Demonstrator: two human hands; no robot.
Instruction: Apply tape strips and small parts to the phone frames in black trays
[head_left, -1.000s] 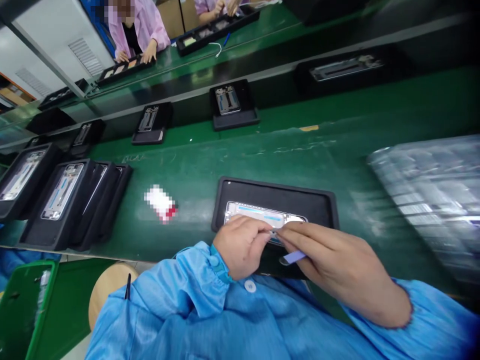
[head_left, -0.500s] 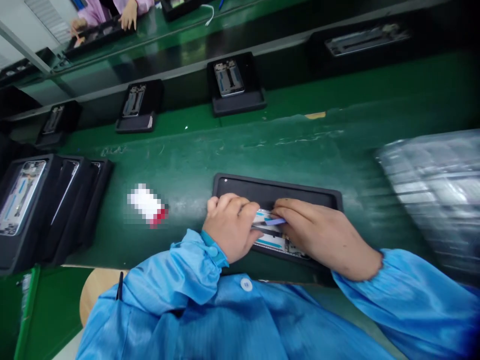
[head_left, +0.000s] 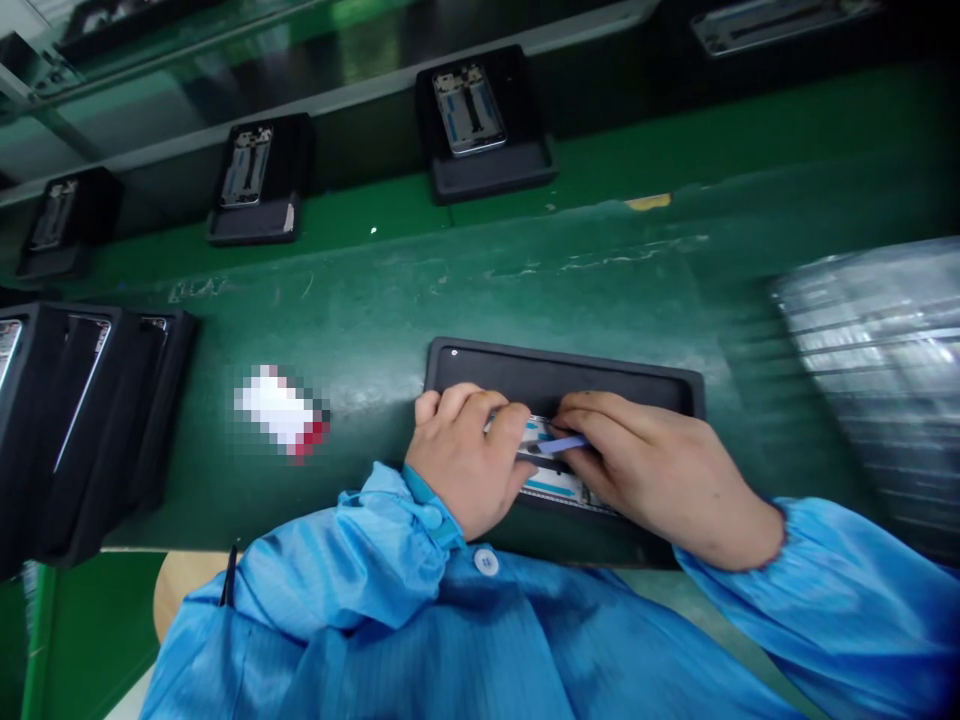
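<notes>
A black tray (head_left: 592,368) lies on the bench before me with an opened phone frame (head_left: 553,482) in it, silver-white with blue strips. My left hand (head_left: 469,455) is curled over the frame's left end, fingers bent on the far side and thumb on the near side. A slim lavender tool (head_left: 564,443) with a darker tip is pinched in my right hand (head_left: 645,465). The tip points left, over the middle of the frame, close to my left fingertips. Both hands hide the ends of the frame.
Black trays bearing opened phones, such as this tray (head_left: 491,180), line the green strip behind the bench. Several more trays (head_left: 161,350) are stacked at the left. Clear plastic packs (head_left: 885,370) lie at the right. A blurred white-and-red item (head_left: 277,408) rests left of my hands.
My view has tilted down, so the co-worker's hands at the top left have left the picture. My hands hold nearly the same pose, the tool still over the phone frame.
</notes>
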